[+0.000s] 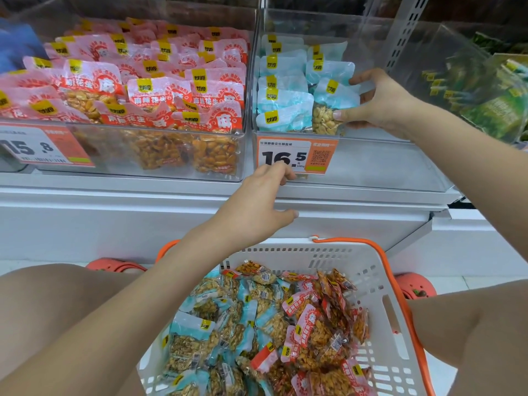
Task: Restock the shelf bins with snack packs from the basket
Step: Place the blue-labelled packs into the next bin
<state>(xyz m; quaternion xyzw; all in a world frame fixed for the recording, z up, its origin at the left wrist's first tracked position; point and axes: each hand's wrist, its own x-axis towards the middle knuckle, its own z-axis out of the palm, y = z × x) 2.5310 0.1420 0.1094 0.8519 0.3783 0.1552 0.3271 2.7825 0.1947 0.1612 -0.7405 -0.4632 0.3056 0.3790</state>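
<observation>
two clear shelf bins sit across the upper frame. at upper left, the pink-pack bin (160,155) looks nearly full of red-and-pink peanut packs. right of it, the blue-pack bin (371,161) holds packs only on its left side, so most restocking seems left. the left hand (257,207), fingers loosely curled and empty, touches that bin's price tag (297,155). the right hand (380,104) pinches a blue snack pack (331,110) inside it. at the bottom, the basket (380,281) holds many mixed packs.
</observation>
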